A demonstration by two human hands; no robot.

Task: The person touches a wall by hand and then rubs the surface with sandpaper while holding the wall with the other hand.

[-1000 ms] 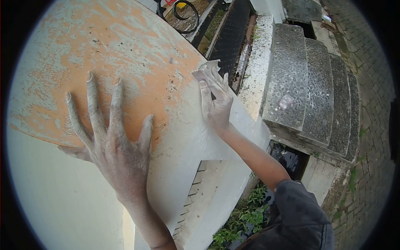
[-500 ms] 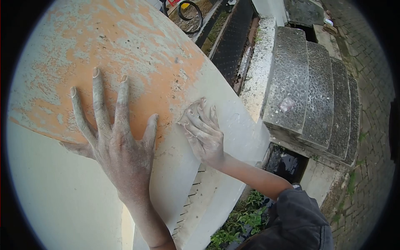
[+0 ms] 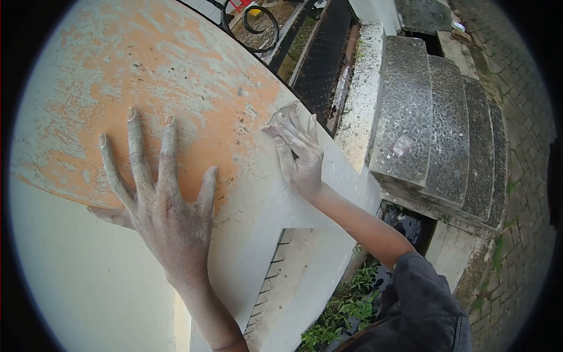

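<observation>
A curved wall surface shows orange and pale grey-green patches, with smooth whitish material to its right. My left hand, coated in pale dust, lies flat on the orange part with its fingers spread. Farther right, my right hand, also dusty, presses a small folded sheet against the whitish surface near the wall's upper edge. The sheet is pale and mostly hidden under the fingers.
Black scrolled ironwork stands beyond the wall edge. Pebbled stone steps lie at the right, beside brick paving. Green plants and a dark water channel are below; a slot with metal spikes opens in the wall.
My right hand has moved up and slightly right along the surface with the sheet. My left hand stays spread on the orange part. The view has shifted slightly.
</observation>
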